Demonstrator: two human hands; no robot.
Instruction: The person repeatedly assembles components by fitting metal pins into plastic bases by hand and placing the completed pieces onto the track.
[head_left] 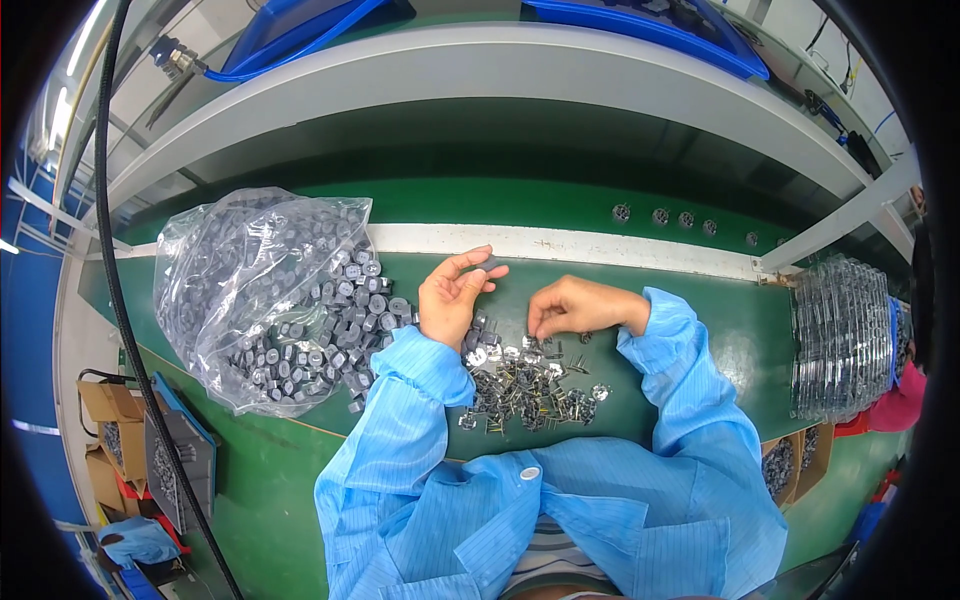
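My left hand (pixel 452 300) is raised over the green table, pinching a small dark grey cap (pixel 487 264) between thumb and fingertips. To its right, my right hand (pixel 575 305) points down with its fingertips pressed together at the far edge of a pile of small metal parts with pins (pixel 535 390). What those fingers hold, if anything, is hidden. Loose grey caps (pixel 375 318) spill toward my left wrist out of a large clear plastic bag (pixel 265 290) full of the same caps.
A white ledge (pixel 560 243) runs along the back of the green table (pixel 690 275). Several small round parts (pixel 660 216) sit in a row behind it. Stacked clear plastic trays (pixel 840 340) stand at the right. Blue bins (pixel 650 30) rest on the shelf above; a black cable (pixel 108 200) hangs at the left.
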